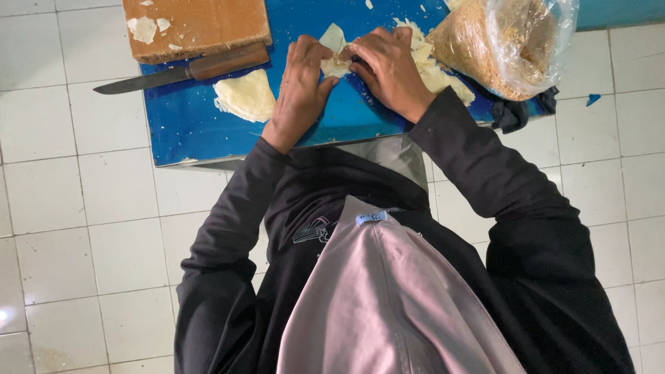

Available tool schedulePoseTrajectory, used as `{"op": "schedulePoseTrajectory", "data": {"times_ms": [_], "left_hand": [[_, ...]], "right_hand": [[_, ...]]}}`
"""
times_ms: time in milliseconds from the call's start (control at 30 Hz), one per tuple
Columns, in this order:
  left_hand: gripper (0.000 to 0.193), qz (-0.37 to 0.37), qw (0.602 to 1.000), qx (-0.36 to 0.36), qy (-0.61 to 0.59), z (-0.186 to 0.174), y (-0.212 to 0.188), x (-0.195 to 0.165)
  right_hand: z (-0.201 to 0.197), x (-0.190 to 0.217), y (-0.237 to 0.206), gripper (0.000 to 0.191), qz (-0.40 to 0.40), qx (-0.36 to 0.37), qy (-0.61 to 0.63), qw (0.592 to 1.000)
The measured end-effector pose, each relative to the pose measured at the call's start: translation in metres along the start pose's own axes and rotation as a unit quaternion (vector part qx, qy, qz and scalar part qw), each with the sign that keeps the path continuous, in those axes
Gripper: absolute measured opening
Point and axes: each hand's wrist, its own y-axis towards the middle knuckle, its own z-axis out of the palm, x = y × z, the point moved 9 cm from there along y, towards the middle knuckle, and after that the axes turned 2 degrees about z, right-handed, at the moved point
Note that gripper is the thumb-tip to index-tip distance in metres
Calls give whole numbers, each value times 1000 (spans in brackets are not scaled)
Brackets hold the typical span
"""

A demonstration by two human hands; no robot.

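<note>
A pale dough wrapper (335, 57) is pinched between both hands, left hand (303, 86) and right hand (388, 66), over the blue table (180, 121), fingers curled inward, apparently for folding. A knife (183, 73), wooden board (197, 26) and bag of crumbly filling (502, 41) are kept within reach.

Thin pale wrapper sheet (335, 50), cream-coloured, pinched and partly folded between the fingertips of left hand (301, 86) and right hand (389, 67). One pointed corner sticking up beyond the fingers, the lower part bunched under the thumbs. Held just above the blue table top (187, 125), near its far edge, middle hidden by fingers.
</note>
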Motion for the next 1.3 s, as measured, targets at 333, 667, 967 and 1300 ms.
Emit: {"op": "schedulePoseTrajectory", "data": {"times_ms": [333,667,967,1300], "left_hand": [[21,19,998,-21,49,1,10,5],[12,-28,999,-2,26,10,26,32],[20,-1,1000,4,-11,4,17,20],[25,-22,999,14,-46,-9,24,30]], "right_hand": [[34,-56,1,7,249,25,235,939],[25,-20,8,15,29,-44,-66,996],[23,-14,7,13,-37,-20,-75,996],[21,-16,15,10,-37,-10,-26,999]]}}
